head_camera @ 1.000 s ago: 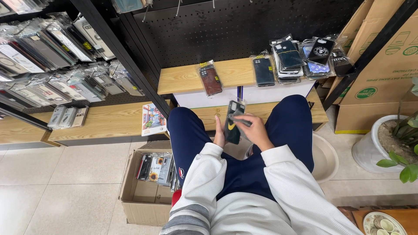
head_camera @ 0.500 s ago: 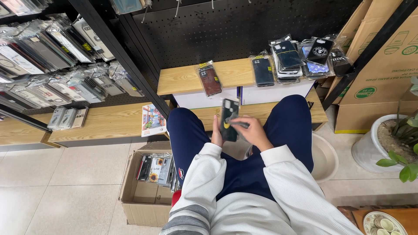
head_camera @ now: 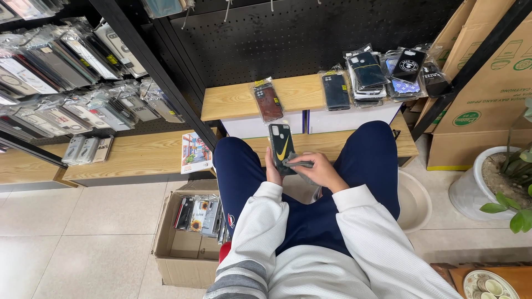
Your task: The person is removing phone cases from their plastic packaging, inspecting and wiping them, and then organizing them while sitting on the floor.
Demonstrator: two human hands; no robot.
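Bagged cases (head_camera: 268, 101) beyond phone case (head_camera: 281, 142)

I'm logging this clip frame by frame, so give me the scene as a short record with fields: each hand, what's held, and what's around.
left hand: holds the phone case upright from behind
right hand: fingertips on the case's lower right edge, with something grey under them
phone case: dark, yellow mark on its back
shelf: wooden, with wrapped cases lying on it
cardboard box: on the floor to the person's left, packaged cases inside
plant pot: white, at the far right
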